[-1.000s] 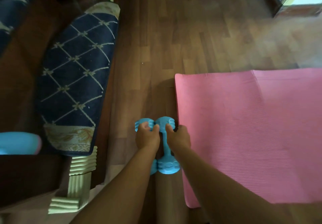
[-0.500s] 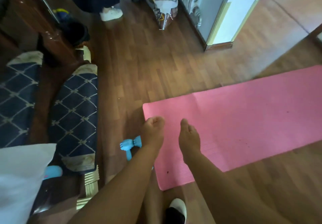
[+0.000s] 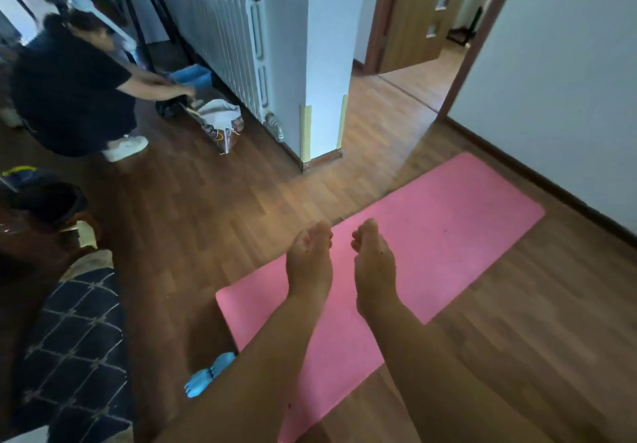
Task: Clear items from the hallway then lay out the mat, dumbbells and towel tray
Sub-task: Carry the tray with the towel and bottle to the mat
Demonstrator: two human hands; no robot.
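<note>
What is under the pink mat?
Wooden floor shows all round the pink mat, so it lies on that. The floor right beneath is covered; the left hand and right hand hide bits of the mat.

My left hand and right hand hover side by side, apart, over the flat mat. Bare floor opens ahead toward a wall corner. Left and low, a dumbbell lies just beside the mat, with a sofa beyond. Farther left, a crouching person and a bag block the radiator side. A wall closes the right.
</note>
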